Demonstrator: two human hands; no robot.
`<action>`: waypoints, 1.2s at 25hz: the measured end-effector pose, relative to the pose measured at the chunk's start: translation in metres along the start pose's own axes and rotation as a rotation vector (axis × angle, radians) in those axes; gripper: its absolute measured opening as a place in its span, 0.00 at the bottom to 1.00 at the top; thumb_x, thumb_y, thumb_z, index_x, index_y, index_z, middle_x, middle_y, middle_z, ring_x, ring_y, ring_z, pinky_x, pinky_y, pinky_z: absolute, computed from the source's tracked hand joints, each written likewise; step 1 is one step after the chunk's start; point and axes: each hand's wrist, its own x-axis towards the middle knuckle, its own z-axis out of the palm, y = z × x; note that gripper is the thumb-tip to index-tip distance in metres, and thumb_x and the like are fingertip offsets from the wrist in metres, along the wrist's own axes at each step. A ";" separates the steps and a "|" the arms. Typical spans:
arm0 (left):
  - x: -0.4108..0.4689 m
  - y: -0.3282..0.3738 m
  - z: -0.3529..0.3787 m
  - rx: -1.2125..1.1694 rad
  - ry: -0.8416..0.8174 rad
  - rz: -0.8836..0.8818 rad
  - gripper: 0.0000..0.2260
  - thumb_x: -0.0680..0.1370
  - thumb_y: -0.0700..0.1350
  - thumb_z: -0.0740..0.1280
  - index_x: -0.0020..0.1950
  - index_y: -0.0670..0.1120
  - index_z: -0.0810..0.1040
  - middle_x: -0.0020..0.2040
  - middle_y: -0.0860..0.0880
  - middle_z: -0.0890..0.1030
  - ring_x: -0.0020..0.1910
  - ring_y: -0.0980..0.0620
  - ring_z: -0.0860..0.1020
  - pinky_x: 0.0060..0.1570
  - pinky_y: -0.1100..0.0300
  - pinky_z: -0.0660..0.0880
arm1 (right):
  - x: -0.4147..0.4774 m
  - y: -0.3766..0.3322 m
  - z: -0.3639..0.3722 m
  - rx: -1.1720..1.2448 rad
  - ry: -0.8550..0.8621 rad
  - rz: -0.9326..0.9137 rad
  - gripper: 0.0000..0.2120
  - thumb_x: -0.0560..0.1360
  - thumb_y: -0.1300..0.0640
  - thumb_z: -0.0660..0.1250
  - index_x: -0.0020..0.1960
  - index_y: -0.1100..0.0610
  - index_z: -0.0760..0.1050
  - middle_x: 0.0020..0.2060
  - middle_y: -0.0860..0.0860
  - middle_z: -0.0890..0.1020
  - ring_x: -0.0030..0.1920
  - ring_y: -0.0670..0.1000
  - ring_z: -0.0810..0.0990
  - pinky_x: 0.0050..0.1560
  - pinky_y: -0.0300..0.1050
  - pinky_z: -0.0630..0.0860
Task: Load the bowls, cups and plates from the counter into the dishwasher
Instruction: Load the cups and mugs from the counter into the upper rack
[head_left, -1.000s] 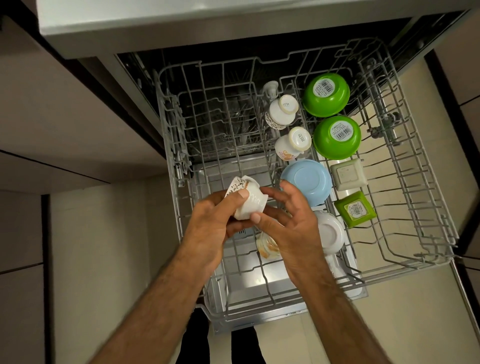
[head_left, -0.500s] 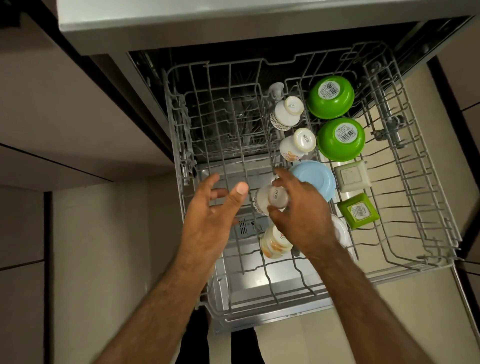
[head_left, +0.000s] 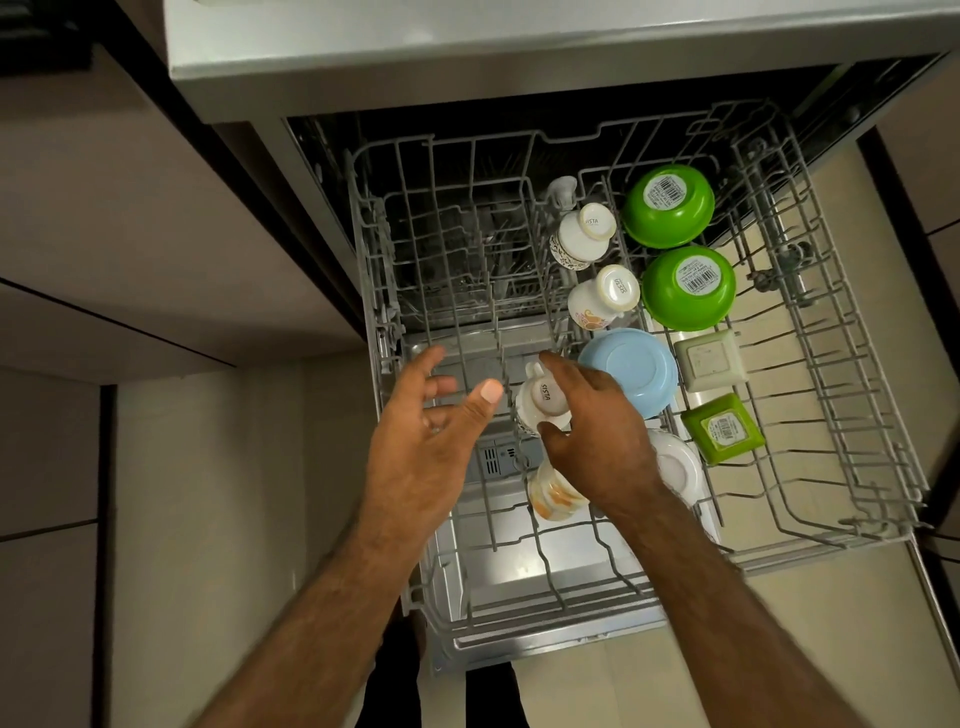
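Four cups (head_left: 582, 236) (head_left: 602, 296) (head_left: 543, 402) (head_left: 556, 491), two green bowls (head_left: 667, 205) (head_left: 688, 288) in rack (head_left: 493, 634); right grip (head_left: 597, 431) on cup

The right hand (head_left: 597, 426) covers the near side of the white cup (head_left: 543, 400), so no idea how it sits in the rack (head_left: 831, 415). The orange-patterned cup (head_left: 556, 493) and white bowl (head_left: 678, 467) are half under that wrist. Barcode print on the far green bowl (head_left: 667, 208) and near green bowl (head_left: 688, 288) is too tiny to read. Both forearms run off the bottom edge.
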 end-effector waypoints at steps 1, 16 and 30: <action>-0.001 0.004 -0.001 0.050 -0.006 0.020 0.38 0.73 0.65 0.73 0.79 0.59 0.64 0.69 0.55 0.76 0.62 0.57 0.79 0.61 0.51 0.80 | 0.000 -0.002 -0.002 0.016 0.016 -0.005 0.36 0.70 0.60 0.76 0.75 0.50 0.67 0.67 0.51 0.77 0.66 0.55 0.74 0.59 0.51 0.76; -0.067 0.165 -0.084 0.706 0.202 0.538 0.39 0.81 0.50 0.70 0.85 0.50 0.50 0.84 0.54 0.53 0.83 0.56 0.49 0.81 0.52 0.57 | -0.018 -0.157 -0.147 0.192 0.197 -0.244 0.30 0.76 0.54 0.72 0.76 0.53 0.67 0.73 0.50 0.72 0.73 0.51 0.69 0.71 0.51 0.69; -0.114 0.252 -0.370 0.688 0.468 0.613 0.41 0.79 0.53 0.70 0.84 0.51 0.49 0.84 0.52 0.53 0.82 0.54 0.54 0.77 0.53 0.61 | -0.033 -0.446 -0.195 0.136 0.238 -0.447 0.30 0.79 0.50 0.69 0.78 0.50 0.64 0.75 0.46 0.68 0.75 0.45 0.65 0.74 0.39 0.59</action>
